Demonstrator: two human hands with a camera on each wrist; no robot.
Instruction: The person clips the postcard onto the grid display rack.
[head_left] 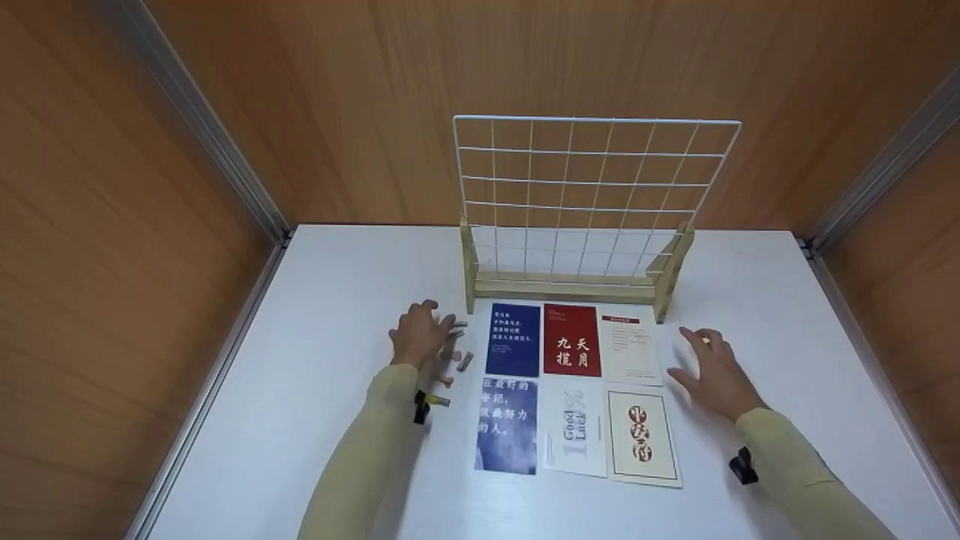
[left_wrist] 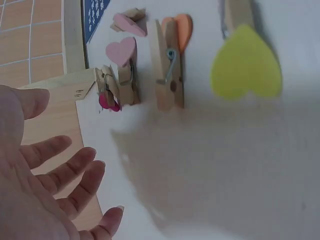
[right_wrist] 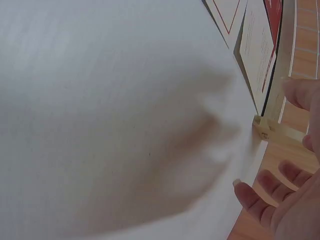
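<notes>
My left hand (head_left: 421, 334) hovers over the table beside several small wooden clothespins, fingers apart and holding nothing. In the left wrist view the clothespins carry hearts: a yellow heart (left_wrist: 246, 62), an orange heart (left_wrist: 184, 30), a pink heart (left_wrist: 121, 51) and a magenta one (left_wrist: 106, 101). My right hand (head_left: 716, 375) is held to the right of the cards, its fingers loosely bent with nothing in them. Between the hands lie two rows of cards, among them a dark blue card (head_left: 513, 341), a red card (head_left: 572, 330) and a cream card (head_left: 645, 442).
Behind the cards stands a white wire grid (head_left: 585, 182) in a wooden base (head_left: 562, 286). Wood-grain panels (head_left: 360, 112) with metal edge strips enclose the white table (head_left: 300, 315) at the back and both sides.
</notes>
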